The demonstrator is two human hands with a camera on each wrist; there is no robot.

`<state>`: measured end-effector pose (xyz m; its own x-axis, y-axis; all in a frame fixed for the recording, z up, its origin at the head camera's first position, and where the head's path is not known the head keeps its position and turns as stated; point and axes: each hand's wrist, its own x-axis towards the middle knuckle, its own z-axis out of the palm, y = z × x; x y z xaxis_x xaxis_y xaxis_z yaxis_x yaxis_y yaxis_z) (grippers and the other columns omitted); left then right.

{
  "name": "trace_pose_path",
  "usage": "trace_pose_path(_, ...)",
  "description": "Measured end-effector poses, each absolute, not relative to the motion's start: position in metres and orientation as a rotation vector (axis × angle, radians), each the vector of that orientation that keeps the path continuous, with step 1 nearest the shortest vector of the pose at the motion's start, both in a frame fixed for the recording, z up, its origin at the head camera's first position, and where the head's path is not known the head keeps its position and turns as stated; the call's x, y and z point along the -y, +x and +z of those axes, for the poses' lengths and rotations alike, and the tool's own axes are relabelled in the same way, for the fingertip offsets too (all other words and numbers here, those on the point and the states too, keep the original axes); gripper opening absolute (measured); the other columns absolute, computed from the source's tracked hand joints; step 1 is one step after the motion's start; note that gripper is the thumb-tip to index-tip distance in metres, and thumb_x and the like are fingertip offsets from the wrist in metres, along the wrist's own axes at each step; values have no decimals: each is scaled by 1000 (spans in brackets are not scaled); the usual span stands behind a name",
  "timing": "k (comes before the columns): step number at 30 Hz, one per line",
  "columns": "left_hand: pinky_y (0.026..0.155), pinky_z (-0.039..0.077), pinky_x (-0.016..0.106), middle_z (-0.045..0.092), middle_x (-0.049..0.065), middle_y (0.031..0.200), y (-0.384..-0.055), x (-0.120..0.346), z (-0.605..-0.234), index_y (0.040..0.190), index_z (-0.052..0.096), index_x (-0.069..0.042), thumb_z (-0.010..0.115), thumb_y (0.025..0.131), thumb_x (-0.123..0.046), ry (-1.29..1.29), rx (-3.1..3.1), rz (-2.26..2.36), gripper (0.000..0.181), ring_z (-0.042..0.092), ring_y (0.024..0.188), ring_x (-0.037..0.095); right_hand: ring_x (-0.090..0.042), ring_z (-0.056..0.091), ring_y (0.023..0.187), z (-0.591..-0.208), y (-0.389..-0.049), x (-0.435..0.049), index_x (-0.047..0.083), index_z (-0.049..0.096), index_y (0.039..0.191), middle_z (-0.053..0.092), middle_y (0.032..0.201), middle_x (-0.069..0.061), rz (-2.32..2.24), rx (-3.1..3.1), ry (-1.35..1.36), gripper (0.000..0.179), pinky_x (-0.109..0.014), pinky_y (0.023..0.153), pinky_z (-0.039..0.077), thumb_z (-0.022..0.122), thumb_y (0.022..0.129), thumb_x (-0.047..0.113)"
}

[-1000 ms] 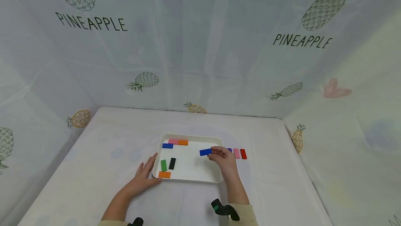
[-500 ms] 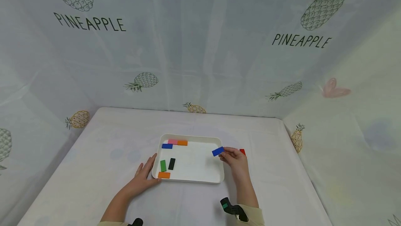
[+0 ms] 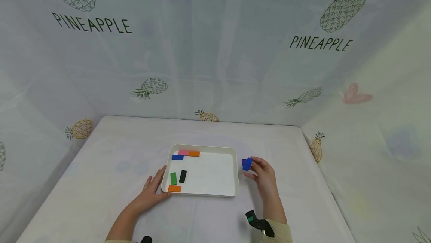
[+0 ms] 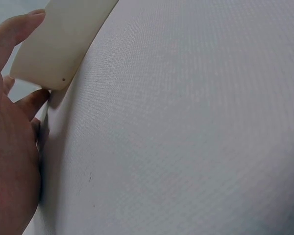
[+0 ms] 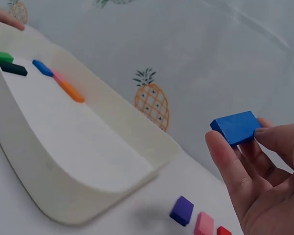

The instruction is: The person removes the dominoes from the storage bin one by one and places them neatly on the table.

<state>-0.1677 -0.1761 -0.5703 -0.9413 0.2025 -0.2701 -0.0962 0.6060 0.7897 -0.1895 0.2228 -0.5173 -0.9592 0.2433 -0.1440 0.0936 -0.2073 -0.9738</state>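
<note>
My right hand (image 3: pixel 266 177) pinches a blue block (image 5: pixel 235 128) between thumb and fingers, raised just to the right of the white tray (image 3: pixel 215 194). Below it on the table lie a purple block (image 5: pixel 182 210), a pink block (image 5: pixel 204 223) and a red block (image 5: pixel 224 230); in the head view the hand covers most of them. My left hand (image 3: pixel 151 190) rests at the tray's left front corner, its fingers spread along the side and the thumb at the front rim. In the left wrist view that hand touches the tray's outer wall.
Inside the tray, a pink block (image 3: pixel 183 152), an orange block (image 3: pixel 194 153) and a blue block (image 3: pixel 177 157) lie at the back left. A green block (image 3: pixel 173 178), a black block (image 3: pixel 183 176) and another orange block (image 3: pixel 174 188) lie nearer the front left.
My right hand has moved rightward with the blue block, from over the tray to beyond its right edge, and the block has turned steeper. The left hand stays at the tray corner.
</note>
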Motion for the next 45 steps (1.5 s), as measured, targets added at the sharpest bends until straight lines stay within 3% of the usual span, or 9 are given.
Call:
trace_pose_path(23,112,-9,61,16,10,162,-167,176,-574,158,11,-27,77,78,-44,67,-2513,1265,106,-5,148,33,-18,64,92,-521,-199,-303,-8,53,130,51,127,-22,2060,2347,-434,31,-29,78,57,49,101,3)
trace_pose_path(34,108,-4,70,18,12,161,-167,177,-575,158,12,-28,77,79,-43,63,-2507,1294,103,-9,146,38,-23,63,97,-527,-214,-318,-3,55,131,53,125,-21,1845,2615,-403,45,-29,80,57,67,88,-3)
trace_pose_path(45,112,-7,64,19,11,161,-168,177,-576,157,15,-26,78,79,-37,95,-2520,1316,101,-4,148,34,-33,55,108,-538,-224,-328,3,56,132,56,124,-20,1568,2854,-413,55,-39,86,53,76,81,-1)
